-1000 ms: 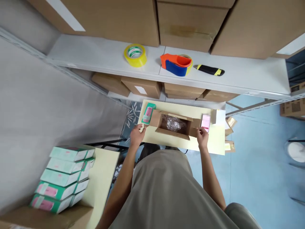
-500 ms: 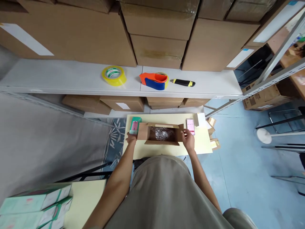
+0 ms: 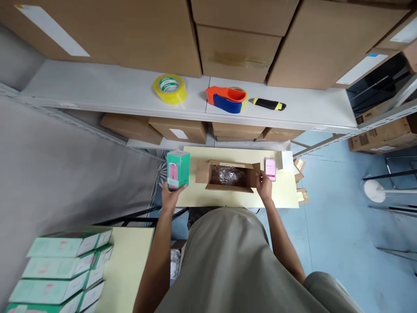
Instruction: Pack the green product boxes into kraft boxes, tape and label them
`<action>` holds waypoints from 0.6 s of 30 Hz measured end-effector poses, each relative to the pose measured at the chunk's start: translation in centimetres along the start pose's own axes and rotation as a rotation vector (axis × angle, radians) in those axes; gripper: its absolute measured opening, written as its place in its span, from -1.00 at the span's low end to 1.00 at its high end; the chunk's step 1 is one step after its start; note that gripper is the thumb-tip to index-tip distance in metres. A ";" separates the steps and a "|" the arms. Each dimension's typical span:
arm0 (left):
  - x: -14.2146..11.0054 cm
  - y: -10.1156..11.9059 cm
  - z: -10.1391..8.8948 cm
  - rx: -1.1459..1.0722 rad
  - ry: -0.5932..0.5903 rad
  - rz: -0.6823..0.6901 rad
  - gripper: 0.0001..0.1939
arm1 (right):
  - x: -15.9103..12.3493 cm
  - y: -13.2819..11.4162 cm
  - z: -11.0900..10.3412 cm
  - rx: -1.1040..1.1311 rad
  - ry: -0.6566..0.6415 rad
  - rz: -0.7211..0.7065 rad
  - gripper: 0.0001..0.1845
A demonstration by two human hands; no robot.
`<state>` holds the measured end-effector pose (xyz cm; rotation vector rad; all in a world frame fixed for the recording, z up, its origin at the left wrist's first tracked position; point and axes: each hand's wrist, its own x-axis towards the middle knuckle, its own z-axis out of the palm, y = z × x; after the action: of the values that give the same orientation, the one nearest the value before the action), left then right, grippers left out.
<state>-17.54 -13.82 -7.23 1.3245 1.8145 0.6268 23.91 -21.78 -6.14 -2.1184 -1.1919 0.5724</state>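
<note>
My left hand (image 3: pixel 170 198) is closed around the lower part of a green product box (image 3: pixel 178 169) with a pink picture on its front, lifted at the left end of the small table (image 3: pixel 215 201). In the middle of that table lies an open cardboard box (image 3: pixel 230 188), flaps folded out, with crumpled clear plastic wrap (image 3: pixel 227 175) inside. My right hand (image 3: pixel 264 186) pinches the right end flap of the cardboard box. Just beyond that hand lies a phone (image 3: pixel 270 168) with a lit pink screen.
On the shelf (image 3: pixel 130 89) ahead sit a yellow tape roll (image 3: pixel 170 89), an orange and blue tape dispenser (image 3: pixel 224 100) and a utility knife (image 3: pixel 267 104). Large cartons (image 3: pixel 239 52) stand behind them. Several green boxes (image 3: pixel 52 266) are stacked on a side table (image 3: pixel 128 265) at lower left.
My left hand has raised the green product box off the table and turned it, moving slightly left. My right hand stays at the cardboard box's right flap. The head view has shifted.
</note>
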 end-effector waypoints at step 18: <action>-2.0 8.9 2.8 0.589 -0.466 0.424 -0.24 | -0.8 -1.5 2.0 0.076 -0.142 -0.103 -0.55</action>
<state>-10.01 -12.88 -1.38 2.0751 1.3783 -0.0439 21.32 -21.21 -6.45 -1.9674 -1.3267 0.7197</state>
